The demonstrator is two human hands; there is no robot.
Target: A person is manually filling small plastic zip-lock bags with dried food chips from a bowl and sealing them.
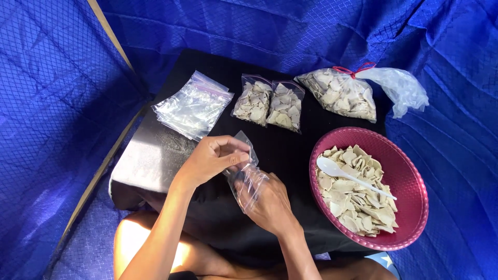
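Both hands met over the middle of the black bench [155, 155]: the left hand [210, 158] pinched the upper rim of a small clear plastic bag [246, 176], while the right hand [270, 202] gripped its lower part, fingers partly covered by the film. That empty bag ran lengthwise from its mouth at upper left, away from the person, down towards the right hand. Farther back lay a stack of empty clear bags [193, 106], two filled small bags [268, 103] and a large tied bag of pale chips [342, 94], with a red basket [410, 207] holding more chips and a white spoon [353, 176] at right.
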